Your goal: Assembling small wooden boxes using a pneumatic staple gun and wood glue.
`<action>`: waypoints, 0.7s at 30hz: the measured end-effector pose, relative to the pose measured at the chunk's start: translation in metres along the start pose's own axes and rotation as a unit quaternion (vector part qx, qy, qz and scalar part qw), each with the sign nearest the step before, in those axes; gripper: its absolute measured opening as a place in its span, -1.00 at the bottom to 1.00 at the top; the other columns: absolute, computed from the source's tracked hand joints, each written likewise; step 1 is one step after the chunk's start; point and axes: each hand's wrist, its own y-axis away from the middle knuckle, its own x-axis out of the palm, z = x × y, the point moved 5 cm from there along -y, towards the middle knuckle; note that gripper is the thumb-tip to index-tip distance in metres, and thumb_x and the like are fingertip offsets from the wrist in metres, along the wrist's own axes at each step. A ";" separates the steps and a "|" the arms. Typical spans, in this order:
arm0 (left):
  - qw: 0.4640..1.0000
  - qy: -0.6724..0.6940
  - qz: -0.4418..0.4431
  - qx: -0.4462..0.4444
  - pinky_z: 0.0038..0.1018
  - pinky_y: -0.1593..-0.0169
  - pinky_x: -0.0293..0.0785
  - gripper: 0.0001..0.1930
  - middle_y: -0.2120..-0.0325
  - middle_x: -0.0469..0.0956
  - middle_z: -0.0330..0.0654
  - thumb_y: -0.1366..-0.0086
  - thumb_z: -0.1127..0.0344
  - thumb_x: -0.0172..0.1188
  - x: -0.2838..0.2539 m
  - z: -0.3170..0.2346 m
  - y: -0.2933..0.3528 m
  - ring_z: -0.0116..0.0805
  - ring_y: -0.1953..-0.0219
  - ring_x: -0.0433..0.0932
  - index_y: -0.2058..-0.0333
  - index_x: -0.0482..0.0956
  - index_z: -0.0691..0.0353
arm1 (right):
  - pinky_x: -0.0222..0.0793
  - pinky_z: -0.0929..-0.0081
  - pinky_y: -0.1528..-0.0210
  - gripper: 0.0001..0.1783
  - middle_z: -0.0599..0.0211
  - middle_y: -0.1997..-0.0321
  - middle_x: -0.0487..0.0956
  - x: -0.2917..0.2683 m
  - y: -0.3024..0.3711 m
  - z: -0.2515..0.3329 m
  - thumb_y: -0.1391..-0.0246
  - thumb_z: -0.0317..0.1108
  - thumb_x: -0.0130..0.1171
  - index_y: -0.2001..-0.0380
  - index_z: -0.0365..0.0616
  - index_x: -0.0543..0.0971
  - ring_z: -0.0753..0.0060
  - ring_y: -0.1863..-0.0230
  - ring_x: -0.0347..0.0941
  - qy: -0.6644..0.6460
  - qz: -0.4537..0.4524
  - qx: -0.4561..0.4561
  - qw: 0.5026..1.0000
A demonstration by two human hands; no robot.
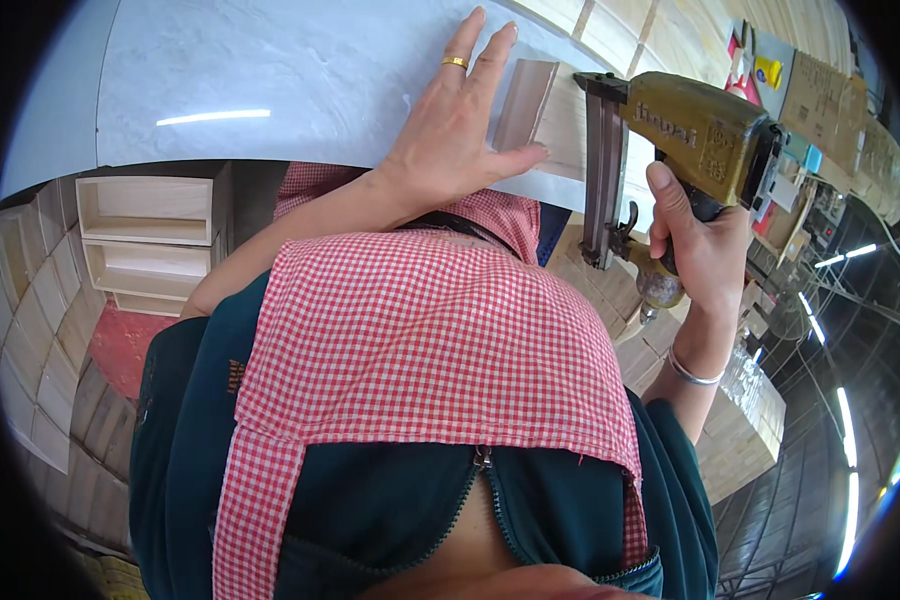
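Note:
My right hand (698,235) is wrapped round the handle of a nail gun (695,130) with a worn gold-brown body and a long grey magazine. Its nose reaches over the right part of a pale wooden piece (562,130) at the right end of the table; whether it touches the wood I cannot tell. My left hand (457,125), with a gold ring, lies with fingers spread just left of that piece. The thumb tip rests against the wood's near edge, and the other fingers stretch away across the tabletop.
The glossy pale blue-white tabletop (270,60) spans the far side. Light wooden boxes (145,210) are stacked at the left, beside more piled wood. Wooden panels (660,35) lie beyond the table. Cardboard boxes (820,100) and a yellow object (767,71) stand at the far right.

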 end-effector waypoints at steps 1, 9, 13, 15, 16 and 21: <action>1.000 0.000 -0.002 -0.004 0.02 -0.39 0.21 0.12 -0.47 -0.14 0.16 -0.11 -0.02 0.44 0.000 -0.001 0.000 0.19 -0.45 0.05 -0.48 -0.10 0.18 | 0.21 0.68 0.75 -0.68 0.39 0.62 0.53 0.000 0.001 0.000 -0.13 -0.31 0.45 0.19 -0.32 0.61 0.63 0.77 0.32 -0.011 0.000 -0.003 1.000; 1.000 -0.010 -0.017 -0.018 -0.03 -0.40 0.22 0.08 -0.47 -0.08 0.05 -0.04 0.03 0.54 -0.003 -0.007 -0.001 0.07 -0.45 0.08 -0.44 0.06 0.12 | 0.22 0.69 0.76 -0.69 0.37 0.61 0.53 -0.001 0.000 -0.002 -0.14 -0.34 0.43 0.18 -0.33 0.59 0.64 0.77 0.32 -0.051 0.003 -0.023 0.998; 0.999 -0.014 -0.034 0.030 -0.01 -0.42 0.16 -0.08 -0.46 -0.02 0.05 -0.04 0.05 0.54 -0.013 -0.011 0.000 0.04 -0.45 0.09 -0.32 0.24 0.12 | 0.20 0.68 0.74 -0.74 0.43 0.69 0.46 -0.024 0.002 -0.016 -0.20 -0.30 0.38 0.25 -0.29 0.59 0.63 0.77 0.27 -0.025 -0.064 -0.024 0.997; 0.998 -0.011 -0.037 0.050 -0.01 -0.43 0.13 -0.13 -0.45 0.00 0.05 -0.05 0.05 0.54 -0.014 -0.017 -0.005 0.03 -0.45 0.10 -0.28 0.30 0.12 | 0.19 0.68 0.73 -0.75 0.45 0.72 0.44 -0.038 0.002 -0.026 -0.22 -0.29 0.37 0.27 -0.28 0.59 0.63 0.77 0.26 -0.015 -0.092 -0.022 0.995; 0.994 -0.045 -0.019 0.094 0.03 -0.44 0.09 -0.19 -0.42 0.09 0.05 -0.03 0.04 0.54 -0.012 -0.026 -0.009 0.04 -0.42 0.14 -0.20 0.36 0.15 | 0.19 0.68 0.73 -0.75 0.45 0.72 0.44 -0.044 0.001 -0.032 -0.22 -0.29 0.37 0.27 -0.28 0.59 0.63 0.77 0.26 -0.008 -0.095 -0.013 0.995; 0.940 -0.210 0.074 0.260 0.08 -0.42 0.04 -0.48 -0.24 0.41 0.10 0.01 0.08 0.54 0.024 -0.065 -0.031 0.03 -0.31 0.31 0.14 0.56 0.21 | 0.19 0.68 0.72 -0.76 0.45 0.71 0.43 -0.062 0.000 -0.053 -0.22 -0.29 0.36 0.28 -0.27 0.59 0.64 0.76 0.25 0.008 -0.106 0.018 0.994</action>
